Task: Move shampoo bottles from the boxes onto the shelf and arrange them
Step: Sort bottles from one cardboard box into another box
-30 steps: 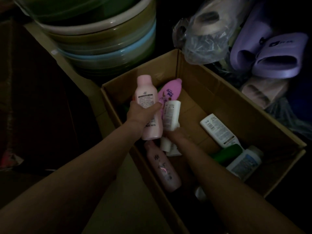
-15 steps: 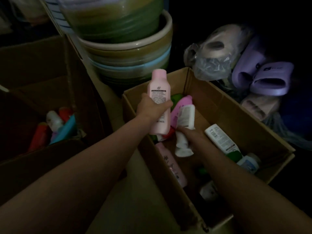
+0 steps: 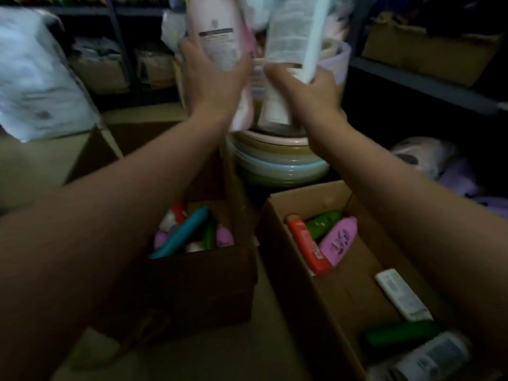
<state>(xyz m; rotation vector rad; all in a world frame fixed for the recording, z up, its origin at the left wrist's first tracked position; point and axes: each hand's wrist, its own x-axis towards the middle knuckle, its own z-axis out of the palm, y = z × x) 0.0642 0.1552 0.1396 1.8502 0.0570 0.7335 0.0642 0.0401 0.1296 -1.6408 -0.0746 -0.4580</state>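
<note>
— Hands: left hand [image 3: 211, 78] grips pink bottle [image 3: 220, 31], right hand [image 3: 305, 89] grips white bottle [image 3: 294, 31]; both upright.
— Shelf [image 3: 423, 81]: far, right; right hand nearer.

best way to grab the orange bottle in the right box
Grip the orange bottle across its middle, coming from above. It lies flat along the box's left wall with the purple bottle against its other side, so the top face is freest.
</note>
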